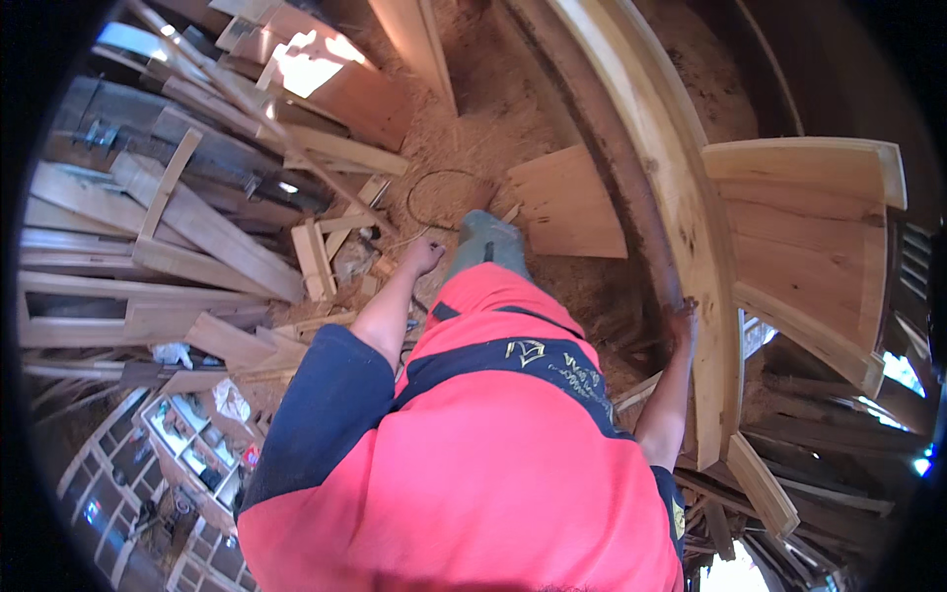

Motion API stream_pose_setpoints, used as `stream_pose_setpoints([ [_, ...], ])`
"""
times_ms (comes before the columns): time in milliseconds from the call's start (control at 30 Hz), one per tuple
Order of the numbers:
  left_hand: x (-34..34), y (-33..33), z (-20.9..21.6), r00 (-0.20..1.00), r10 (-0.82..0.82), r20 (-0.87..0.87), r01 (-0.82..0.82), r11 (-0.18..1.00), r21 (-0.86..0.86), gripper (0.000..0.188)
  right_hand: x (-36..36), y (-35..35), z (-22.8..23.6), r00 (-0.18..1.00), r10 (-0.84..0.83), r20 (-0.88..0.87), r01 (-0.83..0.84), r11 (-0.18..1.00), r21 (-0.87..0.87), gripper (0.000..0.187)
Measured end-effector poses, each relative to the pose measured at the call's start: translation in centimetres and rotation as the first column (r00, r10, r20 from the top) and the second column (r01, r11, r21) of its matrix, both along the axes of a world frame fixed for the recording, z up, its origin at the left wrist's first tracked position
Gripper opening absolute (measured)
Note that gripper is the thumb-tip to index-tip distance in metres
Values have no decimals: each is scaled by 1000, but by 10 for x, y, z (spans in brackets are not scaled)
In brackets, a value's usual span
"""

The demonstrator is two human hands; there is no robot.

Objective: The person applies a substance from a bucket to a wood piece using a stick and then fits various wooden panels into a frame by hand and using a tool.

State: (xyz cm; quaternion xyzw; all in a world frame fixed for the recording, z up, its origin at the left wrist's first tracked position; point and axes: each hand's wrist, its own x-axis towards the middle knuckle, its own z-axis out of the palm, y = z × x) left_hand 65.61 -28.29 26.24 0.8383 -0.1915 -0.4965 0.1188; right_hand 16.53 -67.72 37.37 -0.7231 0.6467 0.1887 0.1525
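Low in front of me, my left hand [425, 256] hangs on the left with its fingers curled closed. Beside its fingertips runs a thin pale strip or cord [402, 241]; whether the hand holds it cannot be made out. On the right, my right hand [683, 322] is at the edge of a long pale wooden plank [672, 168], with the fingers bent over that edge. The plank stretches from the far side down past my right arm, on top of a darker brown beam [604, 128].
A framed wooden panel [804, 212] lies right of the plank. Another flat panel [572, 207] rests on the sawdust-covered floor [473, 133]. Boards [212, 227] and an open frame [79, 308] are piled left. A compartmented tray [192, 444] stands lower left.
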Motion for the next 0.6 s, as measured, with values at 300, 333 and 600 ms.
stream_pose_setpoints([
  [300, 84, -118, 21, 952, 304, 33, -262, 866, -426, 34, -22, -2, 9, 883, -277, 380, 259, 961, 101, 52],
  [333, 108, -144, 31, 903, 429, 24, -329, 727, -603, 35, -15, 5, 7, 946, 41, 322, -9, 995, -100, 50],
  [600, 371, -343, 184, 406, 912, 51, -261, 169, -950, 95, 136, 72, 18, 930, 42, 365, -67, 996, 56, 36],
])
